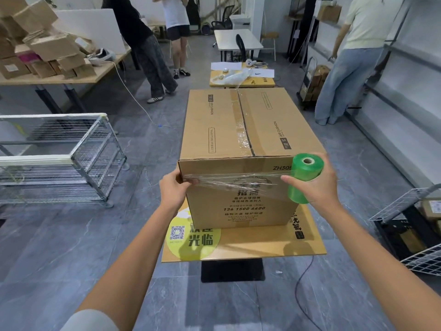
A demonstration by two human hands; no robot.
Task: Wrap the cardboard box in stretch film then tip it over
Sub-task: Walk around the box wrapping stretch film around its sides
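Note:
A large taped cardboard box (241, 125) stands upright on a small yellow table (257, 244). A band of clear stretch film (238, 181) runs across the upper part of its near face. My left hand (173, 189) pinches the film's end against the box's near left corner. My right hand (315, 185) grips a green roll of stretch film (304, 175) at the near right corner, with the roll's core end facing up and the film drawn taut between the two hands.
A wire mesh cart (71, 158) stands to the left. White wire racks (417, 235) and a shelving unit are at the right. Another yellow table (265, 82) with papers sits behind the box. Three people stand further back. A cable (303, 283) trails on the floor.

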